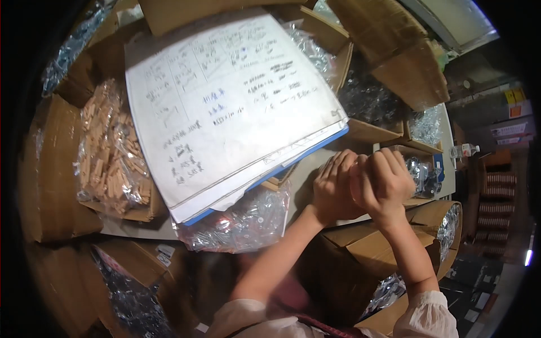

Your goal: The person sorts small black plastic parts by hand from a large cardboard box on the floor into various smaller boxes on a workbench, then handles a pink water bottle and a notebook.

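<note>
My left hand [336,188] and my right hand [384,183] are pressed side by side just right of a blue clipboard. Both have their fingers curled in, backs of the hands upward. Whatever they hold, if anything, is hidden behind the knuckles. Stacked on the clipboard [260,183] are white sheets of paper [225,101] covered in handwriting. A clear plastic bag [239,222] of small parts lies under its near edge. Right beside my right hand is a small box of shiny round metal parts [420,174].
At the left, a cardboard box [53,169] stands by plastic-bagged wooden clothespin-like pieces [110,152]. Dark bagged parts [369,98] fill a box at the far right. Open cartons [360,250] sit below the table's edge. A clear bottle [466,150] lies beyond the table.
</note>
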### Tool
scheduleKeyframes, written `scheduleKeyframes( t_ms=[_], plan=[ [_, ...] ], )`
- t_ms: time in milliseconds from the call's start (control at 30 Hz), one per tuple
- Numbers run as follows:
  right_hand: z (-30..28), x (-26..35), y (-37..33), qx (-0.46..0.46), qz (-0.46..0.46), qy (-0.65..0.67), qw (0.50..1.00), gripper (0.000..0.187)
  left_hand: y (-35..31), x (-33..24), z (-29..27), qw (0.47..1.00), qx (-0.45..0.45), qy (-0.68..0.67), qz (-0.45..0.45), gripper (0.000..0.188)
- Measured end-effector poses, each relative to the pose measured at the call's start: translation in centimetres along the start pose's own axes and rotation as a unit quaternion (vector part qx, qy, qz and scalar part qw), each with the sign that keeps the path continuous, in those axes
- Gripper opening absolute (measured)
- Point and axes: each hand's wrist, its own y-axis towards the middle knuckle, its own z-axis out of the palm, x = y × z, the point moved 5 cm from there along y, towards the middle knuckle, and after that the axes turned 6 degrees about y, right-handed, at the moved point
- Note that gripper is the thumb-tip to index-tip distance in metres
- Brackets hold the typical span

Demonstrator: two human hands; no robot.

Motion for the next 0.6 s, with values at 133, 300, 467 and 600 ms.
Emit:
scheduleKeyframes(
  t_ms=[133, 300, 467, 600],
  plan=[
    [-0.1, -0.4, 0.1, 0.024, -0.024, 0.01, 0.999, 0.013, -0.3, 0.2, 0.7, 1.0, -0.026, 0.009, -0.013, 0.06],
    [0.5, -1.1, -0.2, 0.033, -0.06, 0.085, 0.994, 0.01, 0.6, 0.3, 0.0, 0.995, -0.089, -0.023, -0.033, 0.044],
    [0.7, -1.1, -0.9, 0.013, -0.098, 0.07, 0.993, 0.011, -0.2, 0.3, 0.5, 0.996, -0.087, -0.001, -0.032, 0.059],
    [0.5, -1.9, -0.9, 0.031, -0.147, 0.069, 0.986, 0.018, -1.4, 1.5, 0.0, 0.996, -0.05, -0.068, -0.032, 0.085]
  ],
)
